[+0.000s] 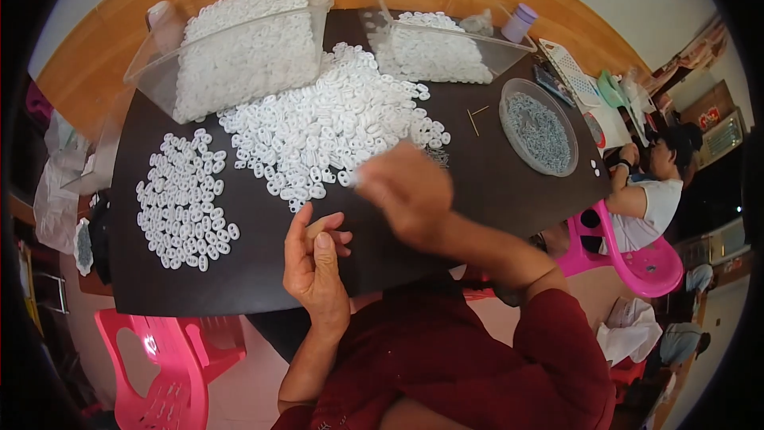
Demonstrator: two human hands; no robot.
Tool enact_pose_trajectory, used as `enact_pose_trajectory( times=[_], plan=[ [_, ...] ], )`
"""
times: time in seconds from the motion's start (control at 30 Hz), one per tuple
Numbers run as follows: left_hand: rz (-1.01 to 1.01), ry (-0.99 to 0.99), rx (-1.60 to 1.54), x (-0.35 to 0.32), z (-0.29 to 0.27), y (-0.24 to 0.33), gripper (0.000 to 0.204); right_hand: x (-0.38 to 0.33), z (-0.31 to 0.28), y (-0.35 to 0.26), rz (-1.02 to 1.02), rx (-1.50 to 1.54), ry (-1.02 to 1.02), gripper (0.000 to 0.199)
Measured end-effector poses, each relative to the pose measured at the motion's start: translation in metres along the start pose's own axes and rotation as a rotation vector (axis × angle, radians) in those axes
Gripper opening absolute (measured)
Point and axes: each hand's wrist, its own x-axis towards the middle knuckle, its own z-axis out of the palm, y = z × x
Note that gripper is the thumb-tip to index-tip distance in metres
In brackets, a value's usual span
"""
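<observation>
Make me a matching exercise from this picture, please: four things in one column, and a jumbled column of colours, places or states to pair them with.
Things
1. Right hand
2. Big middle heap of small oval pieces
3. Round dish
4. Chair at the lower left

Descriptions
A. Pink
B. Filled with small grey bits
C. Blurred in the picture
D. White

Pairs
1-C
2-D
3-B
4-A
</observation>
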Motion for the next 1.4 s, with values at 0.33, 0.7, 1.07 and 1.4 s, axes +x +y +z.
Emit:
enact_pose_trajectory(
  times=[0.33, 0.7, 1.07, 1.4],
  plan=[
    [-0.048, 0.015, 0.029, 0.021, -0.013, -0.006, 0.026, 0.103, -0.092, 0.153, -0.003, -0.721, 0.08, 0.018],
    [-0.139, -0.02, 0.086, 0.018, -0.017, -0.007, 0.024, -0.005, 0.012, 0.049, -0.057, -0.142, -0.53, 0.016],
    [-0.141, -0.029, 0.064, 0.018, -0.02, -0.009, 0.024, -0.017, 0.014, 0.051, -0.087, -0.218, -0.574, 0.017],
    [-0.164, -0.022, 0.065, 0.017, -0.013, -0.003, 0.016, -0.014, 0.012, 0.02, 0.258, 0.197, -0.555, 0.012]
  ],
)
